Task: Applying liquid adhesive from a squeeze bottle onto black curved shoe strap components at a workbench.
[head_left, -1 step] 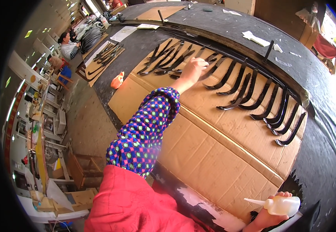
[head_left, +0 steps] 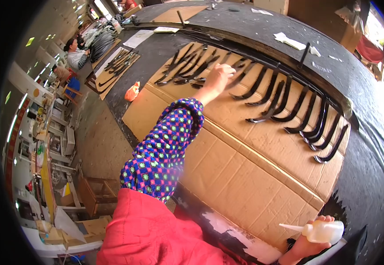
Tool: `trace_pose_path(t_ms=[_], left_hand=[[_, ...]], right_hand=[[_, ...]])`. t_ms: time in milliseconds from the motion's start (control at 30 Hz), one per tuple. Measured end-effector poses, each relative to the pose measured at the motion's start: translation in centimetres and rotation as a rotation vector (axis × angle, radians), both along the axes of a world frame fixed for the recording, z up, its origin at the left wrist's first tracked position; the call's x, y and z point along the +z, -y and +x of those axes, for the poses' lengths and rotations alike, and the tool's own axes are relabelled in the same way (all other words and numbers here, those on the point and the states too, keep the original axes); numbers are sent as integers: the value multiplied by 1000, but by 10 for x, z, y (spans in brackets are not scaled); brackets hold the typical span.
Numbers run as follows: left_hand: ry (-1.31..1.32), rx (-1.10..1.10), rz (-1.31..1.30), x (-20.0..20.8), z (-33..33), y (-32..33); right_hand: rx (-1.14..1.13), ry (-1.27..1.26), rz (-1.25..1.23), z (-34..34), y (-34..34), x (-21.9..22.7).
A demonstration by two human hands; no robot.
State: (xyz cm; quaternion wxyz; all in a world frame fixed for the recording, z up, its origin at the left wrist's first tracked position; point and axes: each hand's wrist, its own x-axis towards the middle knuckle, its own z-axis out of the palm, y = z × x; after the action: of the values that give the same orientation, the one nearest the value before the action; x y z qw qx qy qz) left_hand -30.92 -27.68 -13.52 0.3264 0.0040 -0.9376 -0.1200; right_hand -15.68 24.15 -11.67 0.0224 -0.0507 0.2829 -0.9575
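Note:
My left hand (head_left: 219,79) reaches over the cardboard sheet, its fingers pinched together among a row of curved black strips (head_left: 258,86). A smeared dark strip (head_left: 244,73) lies right beside the fingertips; whether they grip it is hidden. Each strip has a hooked, glossy lower end, and the row fans from upper left to lower right. Low on the right, my right hand (head_left: 306,249) is wrapped round a translucent squeeze bottle (head_left: 325,232). The bottle lies on its side in the hand, its thin nozzle pointing left over the cardboard (head_left: 254,176).
Along the table's far side runs a dark raised rail with upright pegs (head_left: 304,55). An orange crumpled bag (head_left: 132,91) sits left of the cardboard. Beyond it, more dark strips (head_left: 119,65) lie on a board. A person (head_left: 74,53) sits at the far left; a wooden stool (head_left: 95,192) stands below.
The view has shifted slightly. My left hand stays over nearly the same spot, while the strips around its fingers now look smeared. The bottle remains in my right hand.

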Motion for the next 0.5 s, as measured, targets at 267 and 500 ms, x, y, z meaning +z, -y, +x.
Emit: trace_pose_path(t_ms=[267,500], left_hand=[[-93,-22,-170,40,28,-53],[521,-680,586,59,92,-310]], right_hand=[[78,-15,-147,-13,11,2],[-293,-220,-217,20,-20,72]])
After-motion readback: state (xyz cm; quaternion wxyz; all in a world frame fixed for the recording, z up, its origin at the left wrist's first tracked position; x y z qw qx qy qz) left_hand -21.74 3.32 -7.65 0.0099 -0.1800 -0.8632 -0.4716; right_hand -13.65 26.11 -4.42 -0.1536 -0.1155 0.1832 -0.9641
